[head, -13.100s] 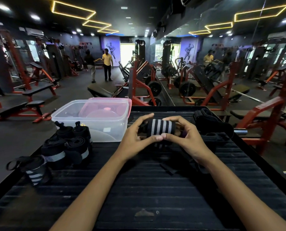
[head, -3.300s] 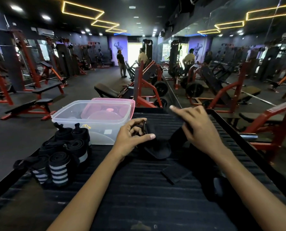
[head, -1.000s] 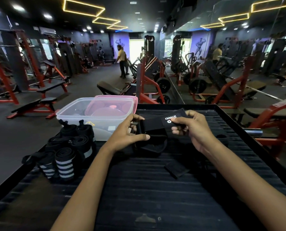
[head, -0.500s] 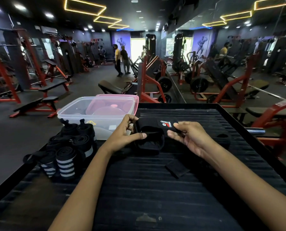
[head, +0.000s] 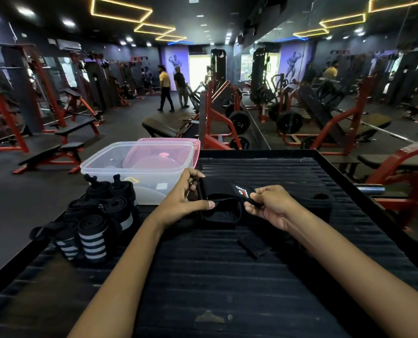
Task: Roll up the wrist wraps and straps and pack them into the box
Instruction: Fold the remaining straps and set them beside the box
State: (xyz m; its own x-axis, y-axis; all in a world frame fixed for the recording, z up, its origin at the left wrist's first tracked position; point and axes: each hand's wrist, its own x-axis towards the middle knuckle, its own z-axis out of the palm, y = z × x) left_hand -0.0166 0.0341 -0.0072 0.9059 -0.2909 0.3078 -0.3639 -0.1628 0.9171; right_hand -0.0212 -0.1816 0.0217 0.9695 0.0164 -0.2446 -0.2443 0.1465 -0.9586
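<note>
Black strap held between both hands just in front of the box
Left hand grips its rolled end; right hand pinches the labelled tail. Rolled wraps stand on the counter beside the box's near left corner
</note>
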